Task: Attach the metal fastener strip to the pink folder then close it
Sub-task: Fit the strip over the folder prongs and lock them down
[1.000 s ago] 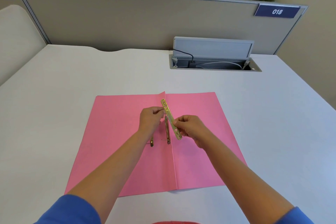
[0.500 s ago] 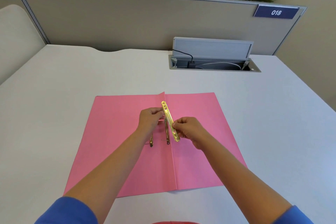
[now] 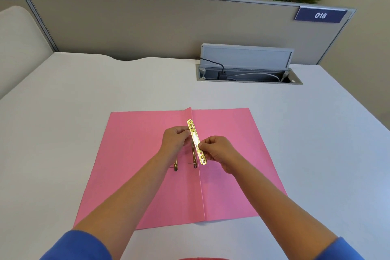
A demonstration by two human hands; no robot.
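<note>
I have the pink folder (image 3: 147, 164) lying open and flat on the white desk (image 3: 73, 101), and I am at the fitting step: the brass fastener strip (image 3: 197, 142) is off the paper, held on a slant just above the centre crease. My right hand (image 3: 219, 151) pinches the strip's near half between thumb and fingertips, while my left hand (image 3: 175, 141) pinches at its far half, fingers pressed together around something there. Under the strip, two brass prongs (image 3: 194, 158) run toward me over the left panel, their rounded ends showing beside my left wrist.

As I judge it, the next move calls for lining the strip's holes up with those prongs, threading them through, then pressing the strip flat before I fold the cover over. That needs both ends kept level so neither prong snags.

My own hands hide a good deal. I cannot tell whether my left fingers grip the strip itself, a prong, or both, nor whether any prong has entered a hole. How the prongs are anchored to the folder is covered by my left hand.
</note>
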